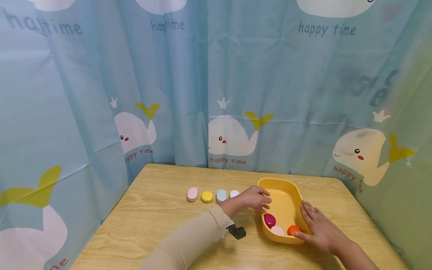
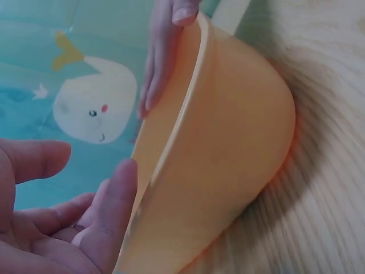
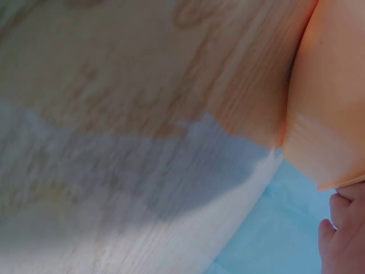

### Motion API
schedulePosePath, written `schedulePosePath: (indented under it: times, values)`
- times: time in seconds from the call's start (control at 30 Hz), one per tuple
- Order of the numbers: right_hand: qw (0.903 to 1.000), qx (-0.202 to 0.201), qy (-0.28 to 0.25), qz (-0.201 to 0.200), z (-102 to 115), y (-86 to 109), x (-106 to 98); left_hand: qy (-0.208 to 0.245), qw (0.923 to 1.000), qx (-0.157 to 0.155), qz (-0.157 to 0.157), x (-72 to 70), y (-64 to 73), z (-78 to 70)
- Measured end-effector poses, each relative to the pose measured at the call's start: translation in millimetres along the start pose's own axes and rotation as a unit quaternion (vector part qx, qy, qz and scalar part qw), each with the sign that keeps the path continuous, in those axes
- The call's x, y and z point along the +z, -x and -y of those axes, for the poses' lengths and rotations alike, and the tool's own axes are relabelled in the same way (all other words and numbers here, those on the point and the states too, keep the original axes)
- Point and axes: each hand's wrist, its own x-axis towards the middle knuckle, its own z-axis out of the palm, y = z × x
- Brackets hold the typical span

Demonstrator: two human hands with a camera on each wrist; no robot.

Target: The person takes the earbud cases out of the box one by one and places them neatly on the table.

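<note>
A yellow rounded plastic basin (image 1: 283, 205) stands toward the right side of the table. Inside its near end lie a magenta rounded piece (image 1: 269, 220), a pale pink one (image 1: 278, 230) and an orange one (image 1: 294, 230). My left hand (image 1: 255, 198) reaches over the left rim, fingers loosely bent. In the left wrist view, thumb and fingers of this left hand (image 2: 85, 217) are apart with nothing between them, beside the basin wall (image 2: 228, 131). Straight fingers of my right hand (image 1: 320, 228) rest along the right rim, its thumb over the near right corner by the orange piece.
Left of the basin, a row on the wooden table (image 1: 162, 225) holds a pink oval piece (image 1: 192, 194), a yellow round one (image 1: 207, 197), a light blue oval (image 1: 221, 195) and a whitish one (image 1: 234, 193) partly behind the left arm. A blue whale-print curtain (image 1: 189, 82) hangs behind.
</note>
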Motion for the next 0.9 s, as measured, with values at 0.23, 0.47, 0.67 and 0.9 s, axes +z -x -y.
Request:
schedulePosePath:
  times: [0.23,0.47,0.67,0.9]
  values:
    - [1.0000,-0.005,-0.003,-0.006,2,2.0,1,-0.058,0.9981,-0.019,-0.006,18.9,-3.7,-5.9]
    - [1.0000,0.003,-0.006,0.004,1,1.5,2,-0.160,0.9850,-0.054,-0.033,36.9,-12.1,-18.4]
    - [0.9998,0.008,-0.012,0.011,0,1.2,4,-0.267,0.9598,-0.076,-0.044,57.2,-21.0,-14.9]
    - [0.9999,-0.002,-0.016,-0.003,3,0.3,4,-0.327,0.9375,-0.108,-0.051,70.5,-28.9,-3.4]
